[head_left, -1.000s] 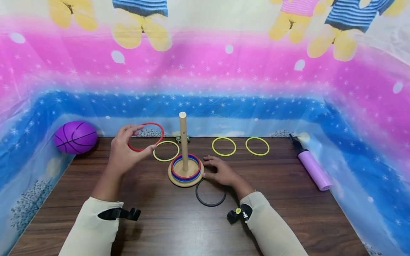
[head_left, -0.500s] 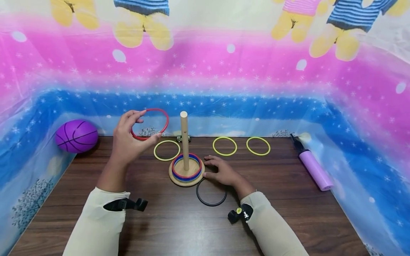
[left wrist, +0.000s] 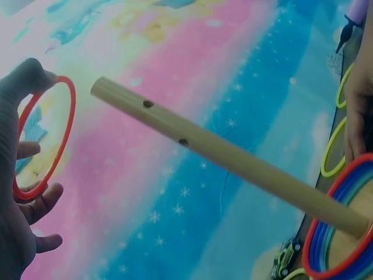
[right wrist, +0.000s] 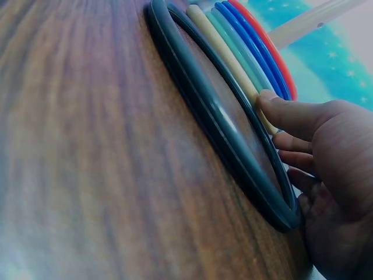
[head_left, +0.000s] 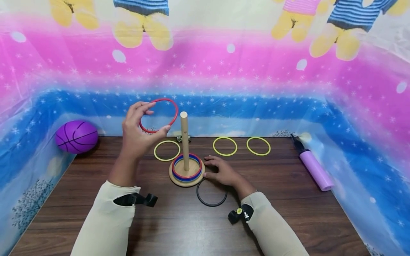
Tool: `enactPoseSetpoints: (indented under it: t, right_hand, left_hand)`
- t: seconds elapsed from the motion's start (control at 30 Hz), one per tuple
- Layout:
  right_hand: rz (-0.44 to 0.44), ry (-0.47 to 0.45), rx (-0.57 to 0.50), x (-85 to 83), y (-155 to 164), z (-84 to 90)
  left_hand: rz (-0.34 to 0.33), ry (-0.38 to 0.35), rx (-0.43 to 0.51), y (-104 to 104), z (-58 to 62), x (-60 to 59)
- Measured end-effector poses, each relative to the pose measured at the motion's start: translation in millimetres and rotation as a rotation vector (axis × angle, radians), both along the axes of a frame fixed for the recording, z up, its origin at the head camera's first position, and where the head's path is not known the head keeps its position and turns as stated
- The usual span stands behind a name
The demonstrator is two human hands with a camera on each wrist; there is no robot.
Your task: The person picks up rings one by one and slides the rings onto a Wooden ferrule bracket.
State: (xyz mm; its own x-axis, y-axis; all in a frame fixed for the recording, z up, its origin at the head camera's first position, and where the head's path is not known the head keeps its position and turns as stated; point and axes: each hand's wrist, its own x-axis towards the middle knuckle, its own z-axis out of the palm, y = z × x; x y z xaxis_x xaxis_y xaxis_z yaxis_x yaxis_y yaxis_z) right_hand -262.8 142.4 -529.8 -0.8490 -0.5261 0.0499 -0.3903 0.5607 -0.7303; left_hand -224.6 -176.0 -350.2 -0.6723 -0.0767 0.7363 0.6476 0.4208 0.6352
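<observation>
My left hand (head_left: 137,133) pinches a red ring (head_left: 177,111) between thumb and fingers, tilted in the air just left of the top of a wooden peg (head_left: 184,142). In the left wrist view the raised red ring (left wrist: 70,116) is apart from the peg tip. Around the peg's foot lie stacked rings: a red one (right wrist: 268,44) on top, then blue (right wrist: 247,44) and teal ones. My right hand (head_left: 221,172) rests on the table, its thumb touching the rim of the round wooden base (head_left: 183,184). Beside that hand lies a black ring (head_left: 211,205).
Yellow rings lie near the back: one (head_left: 156,156) left of the peg, two (head_left: 236,147) to its right. A small toy car (head_left: 179,139) sits behind the peg. A purple ball (head_left: 76,137) stands back left, a purple hand pump (head_left: 315,170) at right.
My left hand has risen and moved right, bringing the red ring from above the left yellow ring to near the peg's top. The right hand stays by the base.
</observation>
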Motion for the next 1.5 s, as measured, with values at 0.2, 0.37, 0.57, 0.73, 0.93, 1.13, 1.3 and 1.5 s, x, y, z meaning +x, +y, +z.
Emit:
enactPoseSetpoints:
  t: [0.2, 0.37, 0.57, 0.73, 0.93, 1.13, 1.3, 1.5]
  right_hand:
    - [-0.001, 0.011, 0.000, -0.2, 0, -1.4]
    - [-0.007, 0.005, 0.003, 0.3, -1, -1.4]
    - [-0.006, 0.014, 0.008, 0.6, -1, -1.1]
    - [-0.009, 0.021, 0.004, 0.2, -2, -0.5]
    - [-0.006, 0.012, 0.016, 0.7, -1, 1.3]
    - [-0.008, 0.013, 0.021, 0.1, -1, 1.5]
    - [-0.002, 0.006, 0.016, -0.1, -1, 2.7]
    - [-0.005, -0.003, 0.031, 0.5, -1, 1.8]
  left_hand:
    - [-0.031, -0.011, -0.011, 14, 2.0, -1.5]
    - [-0.054, -0.018, -0.044, 24, -1.7, -4.2]
    - [-0.067, -0.070, -0.084, 33, -15.0, -7.2]
    - [-0.068, -0.134, -0.143, 37, -32.9, -7.5]
    - [-0.064, -0.176, -0.183, 37, -58.4, -6.8]
    - [-0.097, -0.228, -0.217, 38, -85.7, -1.1]
    - [-0.115, -0.304, -0.219, 39, -111.2, 1.5]
    - [-0.107, -0.378, -0.226, 41, -132.4, 4.3]
